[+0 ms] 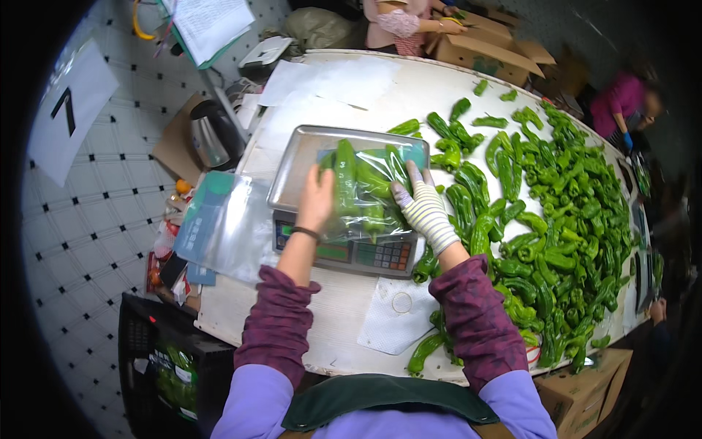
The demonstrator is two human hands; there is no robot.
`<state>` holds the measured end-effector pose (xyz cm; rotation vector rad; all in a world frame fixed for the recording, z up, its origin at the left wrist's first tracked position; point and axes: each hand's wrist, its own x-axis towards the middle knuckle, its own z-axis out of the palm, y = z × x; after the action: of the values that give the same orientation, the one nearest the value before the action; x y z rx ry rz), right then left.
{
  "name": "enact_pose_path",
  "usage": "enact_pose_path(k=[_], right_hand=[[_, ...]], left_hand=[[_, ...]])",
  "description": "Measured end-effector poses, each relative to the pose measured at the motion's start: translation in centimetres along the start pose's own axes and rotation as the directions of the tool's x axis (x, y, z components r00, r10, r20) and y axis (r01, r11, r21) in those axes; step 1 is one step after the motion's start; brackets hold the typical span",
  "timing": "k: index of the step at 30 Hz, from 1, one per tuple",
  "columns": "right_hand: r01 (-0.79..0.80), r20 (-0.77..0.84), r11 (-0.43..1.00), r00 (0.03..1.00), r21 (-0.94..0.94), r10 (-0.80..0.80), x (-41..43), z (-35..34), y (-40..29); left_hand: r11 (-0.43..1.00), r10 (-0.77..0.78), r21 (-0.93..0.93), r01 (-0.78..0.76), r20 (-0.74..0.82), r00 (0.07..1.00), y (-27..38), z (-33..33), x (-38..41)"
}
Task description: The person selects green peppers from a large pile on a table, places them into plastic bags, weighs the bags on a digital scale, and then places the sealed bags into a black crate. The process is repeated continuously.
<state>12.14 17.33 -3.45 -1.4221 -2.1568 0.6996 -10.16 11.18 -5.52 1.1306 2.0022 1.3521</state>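
Observation:
A clear plastic bag of green peppers (364,192) lies over the metal pan of a digital scale (290,159), between my two hands. My bare left hand (317,198) grips the bag's left side. At its right side, my right hand (425,206), in a striped glove with greyish fingertips, holds the bag too. The scale's keypad (381,255) shows below the bag. Flat clear bags with blue print (230,225) are stacked left of the scale. To the right, a large heap of loose green peppers (576,219) covers much of the white table (329,307).
A white paper towel (397,315) lies near the front edge. A kettle (211,134) stands left of the table, and a black crate with bagged peppers (175,373) is at lower left. Cardboard boxes (482,49) stand beyond the far edge. Co-workers are at the far side and right.

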Motion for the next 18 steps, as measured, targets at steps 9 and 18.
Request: enact_pose_path(k=[9, 18], right_hand=[[-0.233, 0.314, 0.374, 0.934, 0.898, -0.172, -7.3, -5.5, -0.9], [-0.66, 0.667, -0.491, 0.719, 0.569, -0.196, -21.4, 2.6, 1.7]], left_hand=[[0.881, 0.198, -0.47, -0.046, 0.279, 0.94, 10.0, -8.1, -6.9], [0.356, -0.227, -0.674, 0.647, 0.609, 0.76, -3.3, -8.4, -24.5]])
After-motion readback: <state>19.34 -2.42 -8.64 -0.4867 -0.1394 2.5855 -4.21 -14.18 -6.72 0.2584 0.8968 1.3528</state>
